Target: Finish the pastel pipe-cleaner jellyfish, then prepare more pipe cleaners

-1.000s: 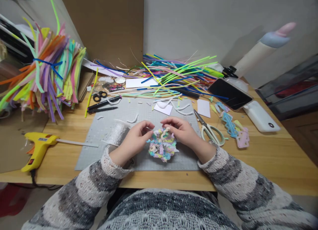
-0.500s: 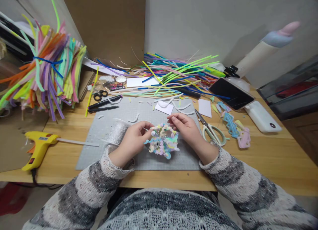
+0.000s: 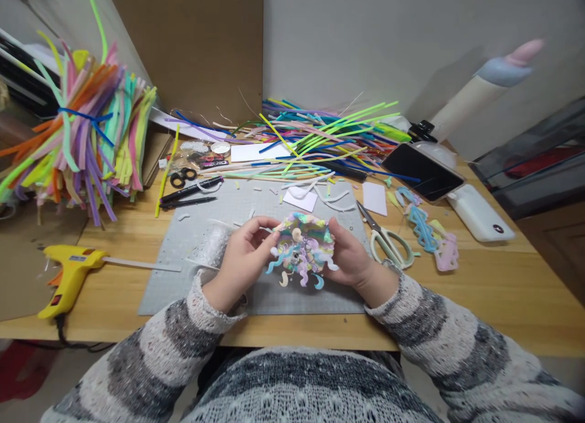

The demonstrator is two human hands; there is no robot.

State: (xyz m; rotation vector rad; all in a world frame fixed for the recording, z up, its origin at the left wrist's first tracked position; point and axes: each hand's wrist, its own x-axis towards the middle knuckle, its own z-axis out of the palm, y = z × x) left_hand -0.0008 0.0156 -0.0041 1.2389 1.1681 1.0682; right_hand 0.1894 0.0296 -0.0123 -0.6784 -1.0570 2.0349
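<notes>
Pastel-coloured, a curly-edged ornament [image 3: 304,243] is held over the grey cutting mat [image 3: 178,286]: the person's left hand [image 3: 247,252] pinches one side between thumb and fingers, and the right hand [image 3: 351,258] grips the opposite side.

I list, by the head view, one knitted sweater [image 3: 301,365], banded cream, mid-grey and charcoal, with pale flecks. Torso: a dark band above paler openwork. Left sleeve [image 3: 128,362] and right sleeve [image 3: 457,337]: long, loose, broadly striped; cuffs [image 3: 201,296] cream. Left hand [image 3: 247,252] and right hand [image 3: 354,258]: bare.
</notes>
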